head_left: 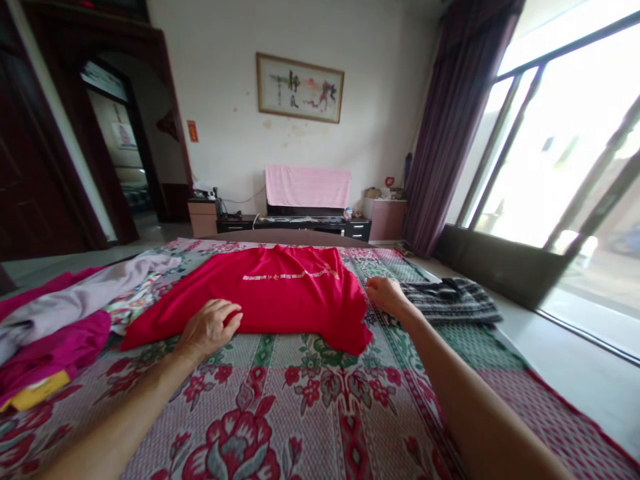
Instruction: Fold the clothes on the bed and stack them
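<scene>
A red T-shirt (280, 300) with a line of pale printing lies spread sideways over a flowered cover (235, 440). Over its near left edge is my left hand (211, 328), back up, fingers loosely bent and the thumb apart from them; I see no cloth gripped in it. Just off the shirt's right end, my right hand (386, 293) has its fingers curled in, and no cloth shows in them. Close beyond that hand lies a folded black-and-white patterned garment (453, 301).
At the left is a heap with a pale grey garment (85, 297), a magenta garment (65, 353) and a yellow piece (40, 392). A pink cloth (307, 187) hangs over a screen on the low cabinet (357, 230) by the far wall. Large windows (565, 147) stand at the right.
</scene>
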A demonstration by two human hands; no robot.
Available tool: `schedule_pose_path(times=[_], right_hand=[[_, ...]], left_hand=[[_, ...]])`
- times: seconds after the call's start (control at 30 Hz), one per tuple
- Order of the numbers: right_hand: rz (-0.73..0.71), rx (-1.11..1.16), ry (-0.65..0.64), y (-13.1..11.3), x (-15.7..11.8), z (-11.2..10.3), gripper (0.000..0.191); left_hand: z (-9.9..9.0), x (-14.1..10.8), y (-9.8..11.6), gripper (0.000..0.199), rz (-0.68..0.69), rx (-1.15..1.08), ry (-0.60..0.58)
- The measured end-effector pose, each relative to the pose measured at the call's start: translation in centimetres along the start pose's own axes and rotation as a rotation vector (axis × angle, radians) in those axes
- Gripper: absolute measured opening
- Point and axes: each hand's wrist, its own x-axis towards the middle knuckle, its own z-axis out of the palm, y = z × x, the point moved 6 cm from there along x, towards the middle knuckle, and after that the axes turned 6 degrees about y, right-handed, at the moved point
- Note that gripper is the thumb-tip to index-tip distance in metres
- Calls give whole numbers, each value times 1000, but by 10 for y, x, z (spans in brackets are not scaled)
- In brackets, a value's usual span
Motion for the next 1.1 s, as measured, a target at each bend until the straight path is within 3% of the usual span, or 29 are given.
schedule_pose_path(times=[0.1,0.3,0.5,0.67,0.77,0.93,1.1], right_hand=[[46,-13,-31,-1,-5,17,33],[115,48,-22,1,-1,33,38],[162,-68,-9,9,-3,28,36],[201,-173,-146,8,-11,27,37],[232,-192,-156,7,-10,23,36],[97,-179,-28,-5,12,17,34],[143,-183,-120,-7,49,39,33]], left_hand=[[11,-4,1,27,12,-28,-79],[13,-6,-5,27,-20,-51,-104],[14,-6,-6,28,-30,-61,-105],[13,-6,-6,28,-32,-74,-89],[13,-6,-6,28,-30,-64,-87],[13,-5,-6,28,-13,-68,-81],[16,-6,-7,29,4,-59,-93]])
